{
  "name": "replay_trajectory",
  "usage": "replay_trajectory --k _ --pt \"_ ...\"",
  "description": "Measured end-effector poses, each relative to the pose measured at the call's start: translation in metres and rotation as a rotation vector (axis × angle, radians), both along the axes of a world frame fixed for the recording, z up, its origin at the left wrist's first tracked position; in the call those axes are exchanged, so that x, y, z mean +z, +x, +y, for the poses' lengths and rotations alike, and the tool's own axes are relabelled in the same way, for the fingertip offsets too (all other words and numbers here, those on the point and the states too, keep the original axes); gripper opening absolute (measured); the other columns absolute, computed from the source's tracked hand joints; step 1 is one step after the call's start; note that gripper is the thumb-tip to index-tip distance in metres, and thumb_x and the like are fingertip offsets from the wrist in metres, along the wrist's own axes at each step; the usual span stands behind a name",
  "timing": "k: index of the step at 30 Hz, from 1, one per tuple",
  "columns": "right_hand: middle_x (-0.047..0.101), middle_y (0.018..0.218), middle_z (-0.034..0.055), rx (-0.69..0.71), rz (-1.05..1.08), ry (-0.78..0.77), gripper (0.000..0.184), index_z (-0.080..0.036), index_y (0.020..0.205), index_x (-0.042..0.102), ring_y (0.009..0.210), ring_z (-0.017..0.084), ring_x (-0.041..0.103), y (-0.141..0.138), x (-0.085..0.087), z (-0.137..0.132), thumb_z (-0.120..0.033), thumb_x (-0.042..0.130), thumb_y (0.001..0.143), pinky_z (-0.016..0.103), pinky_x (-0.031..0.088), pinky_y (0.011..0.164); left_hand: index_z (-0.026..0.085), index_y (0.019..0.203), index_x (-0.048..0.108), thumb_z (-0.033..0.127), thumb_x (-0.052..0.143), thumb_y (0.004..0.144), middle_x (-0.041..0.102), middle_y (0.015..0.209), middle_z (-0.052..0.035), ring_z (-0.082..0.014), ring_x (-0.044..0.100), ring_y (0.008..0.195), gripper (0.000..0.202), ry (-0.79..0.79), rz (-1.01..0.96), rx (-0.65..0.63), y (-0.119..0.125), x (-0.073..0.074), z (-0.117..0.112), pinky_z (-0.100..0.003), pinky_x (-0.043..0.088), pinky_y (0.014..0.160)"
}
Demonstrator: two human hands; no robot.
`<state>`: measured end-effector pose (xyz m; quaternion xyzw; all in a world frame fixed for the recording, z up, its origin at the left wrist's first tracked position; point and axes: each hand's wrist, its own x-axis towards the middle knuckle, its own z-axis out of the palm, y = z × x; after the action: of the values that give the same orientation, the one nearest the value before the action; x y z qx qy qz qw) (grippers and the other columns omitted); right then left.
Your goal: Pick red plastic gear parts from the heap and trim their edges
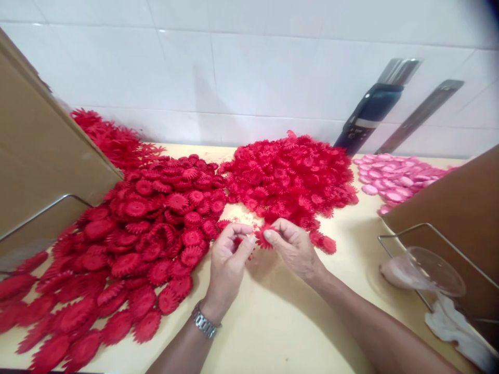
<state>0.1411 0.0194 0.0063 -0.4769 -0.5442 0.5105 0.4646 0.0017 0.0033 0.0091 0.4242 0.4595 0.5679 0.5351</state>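
Note:
Above the tabletop, both my hands come together around a red flower-shaped cutout [264, 238] with a fringed edge. My right hand [295, 248] pinches its right side between thumb and fingers. At the cutout's left edge, the thumb and forefinger of my left hand [230, 254] are closed in a pinch; the exact contact is partly hidden by the fingertips. Left of my hands spreads a heap of red fringed discs [136, 228], some in thick stacks. Just behind my hands lies a pile of looser red flower cutouts [292, 176]. Tiny red scraps are scattered near my fingertips.
Cardboard boxes stand at the left [50, 130] and right [452, 208]. Pink discs [393, 176] lie at the back right. A dark bottle [368, 117] and a metal ruler [423, 114] lean on the tiled wall. A clear plastic cup [432, 272] lies beside the right box.

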Motion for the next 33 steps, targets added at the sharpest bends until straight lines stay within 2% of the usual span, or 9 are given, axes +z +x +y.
replay_trajectory --k 4,7,10,14,18,20,23,29,33 --pt "0.042 0.057 -0.0050 -0.002 -0.041 0.019 0.031 -0.018 0.064 0.044 0.053 0.008 0.036 0.000 -0.001 0.000 -0.043 0.058 0.076 0.021 0.029 0.050 0.017 0.085 0.059 0.027 0.063 0.072 0.056 0.070 0.0013 -0.0080 0.048 0.056 0.016 0.079 0.072 0.009 0.001 0.001 -0.002 -0.018 0.038 0.052" --pt "0.041 0.057 -0.0054 0.007 -0.025 0.025 0.034 -0.018 0.062 0.041 0.053 0.008 0.036 0.000 -0.002 0.000 -0.043 0.061 0.073 0.021 0.030 0.050 0.018 0.085 0.060 0.023 0.063 0.072 0.059 0.074 0.0003 -0.0100 0.051 0.064 0.014 0.098 0.132 -0.110 0.001 0.002 -0.001 -0.019 0.040 0.058" --pt "0.043 0.057 -0.0051 0.052 0.055 0.010 0.033 -0.018 0.062 0.043 0.054 0.008 0.038 -0.001 -0.001 0.000 -0.042 0.063 0.072 0.022 0.031 0.051 0.016 0.077 0.062 0.023 0.062 0.073 0.057 0.068 0.0011 -0.0096 0.049 0.062 0.008 0.075 0.165 -0.180 0.002 0.001 0.000 -0.019 0.039 0.057" --pt "0.045 0.056 -0.0053 0.123 0.180 0.014 0.031 -0.018 0.062 0.045 0.052 0.007 0.037 -0.002 0.001 -0.002 -0.040 0.064 0.073 0.022 0.030 0.051 0.016 0.066 0.060 0.021 0.065 0.070 0.052 0.058 0.0038 -0.0062 0.043 0.052 0.008 0.029 0.045 -0.116 0.002 -0.003 0.002 -0.018 0.034 0.049" --pt "0.042 0.055 -0.0054 0.024 0.291 0.057 0.030 -0.018 0.063 0.046 0.051 0.008 0.035 0.001 0.001 0.001 -0.040 0.061 0.077 0.022 0.028 0.050 0.017 0.062 0.051 0.018 0.065 0.066 0.043 0.049 0.0075 -0.0040 0.035 0.041 0.014 -0.067 -0.165 0.044 -0.002 0.000 0.007 -0.017 0.024 0.040" --pt "0.044 0.057 -0.0051 -0.008 0.352 0.055 0.029 -0.018 0.065 0.047 0.052 0.008 0.036 0.005 0.001 0.004 -0.040 0.062 0.076 0.022 0.030 0.051 0.017 0.062 0.047 0.017 0.063 0.065 0.043 0.048 0.0081 -0.0044 0.035 0.039 0.016 -0.100 -0.250 0.105 -0.004 0.003 0.009 -0.018 0.023 0.039" --pt "0.047 0.059 -0.0040 0.059 0.343 0.037 0.026 -0.018 0.067 0.051 0.054 0.008 0.040 0.009 0.001 0.006 -0.040 0.061 0.078 0.022 0.033 0.054 0.018 0.065 0.045 0.016 0.061 0.064 0.044 0.051 0.0082 -0.0049 0.038 0.040 0.016 -0.145 -0.322 0.104 -0.005 0.007 0.011 -0.017 0.027 0.040" --pt "0.051 0.063 -0.0018 0.136 0.206 0.019 0.028 -0.016 0.071 0.055 0.058 0.009 0.044 0.007 0.006 0.004 -0.043 0.061 0.077 0.024 0.035 0.058 0.019 0.068 0.044 0.010 0.057 0.060 0.045 0.051 0.0087 -0.0051 0.037 0.039 0.018 -0.141 -0.256 0.055 -0.001 0.007 0.008 -0.018 0.026 0.038" --pt "0.051 0.064 -0.0020 0.127 0.132 0.005 0.029 -0.017 0.072 0.053 0.059 0.009 0.044 0.004 0.011 0.002 -0.045 0.060 0.075 0.024 0.037 0.058 0.019 0.080 0.054 0.010 0.053 0.062 0.045 0.055 0.0076 -0.0044 0.035 0.041 0.020 -0.128 -0.112 0.067 -0.002 0.001 0.007 -0.018 0.025 0.040"
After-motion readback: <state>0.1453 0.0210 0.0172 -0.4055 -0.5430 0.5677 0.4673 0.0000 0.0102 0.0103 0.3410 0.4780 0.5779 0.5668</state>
